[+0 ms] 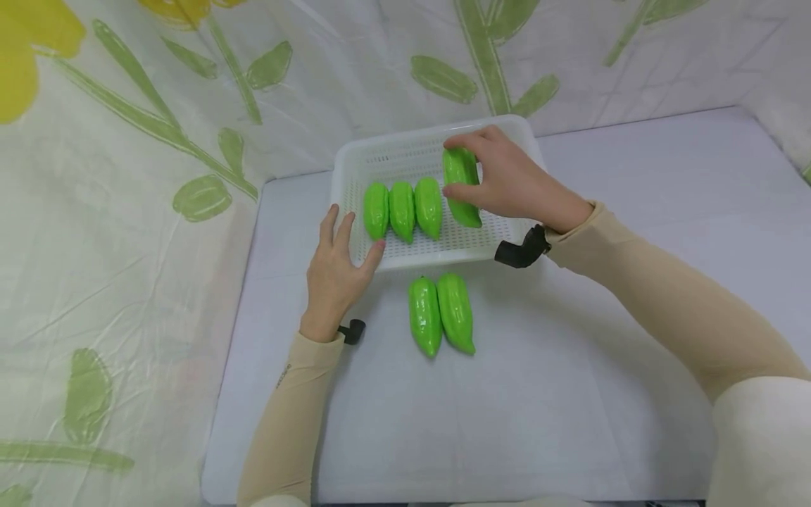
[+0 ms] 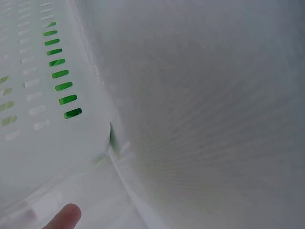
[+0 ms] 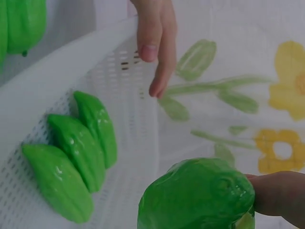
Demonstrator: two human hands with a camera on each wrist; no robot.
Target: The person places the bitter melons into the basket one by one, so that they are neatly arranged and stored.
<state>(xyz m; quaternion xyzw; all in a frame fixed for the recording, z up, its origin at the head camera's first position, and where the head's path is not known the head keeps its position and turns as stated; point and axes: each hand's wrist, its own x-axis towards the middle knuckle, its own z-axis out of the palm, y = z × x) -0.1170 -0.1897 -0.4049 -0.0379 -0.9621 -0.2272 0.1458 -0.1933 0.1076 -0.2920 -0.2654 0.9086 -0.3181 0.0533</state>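
My right hand (image 1: 510, 172) pinches a glossy green fruit (image 1: 457, 165), long, ridged and pointed at one end, between thumb and fingers. It is over the right part of a white perforated plastic basket (image 1: 437, 259); in the right wrist view the held fruit (image 3: 190, 195) looms close. Three more such fruits (image 1: 402, 211) lie side by side inside the basket, to the left. My left hand (image 1: 334, 278) is at the basket's near left corner, fingers spread and thumb right at the rim; one fingertip (image 2: 66, 217) shows in the left wrist view.
Two more green fruits (image 1: 424, 317) lie together on the white-covered table (image 1: 538, 415), in front of the basket. Behind and to the left hangs a pale sheet (image 1: 355, 70) printed with leaves and yellow flowers. Black wrist cameras (image 1: 522, 248) sit on both wrists.
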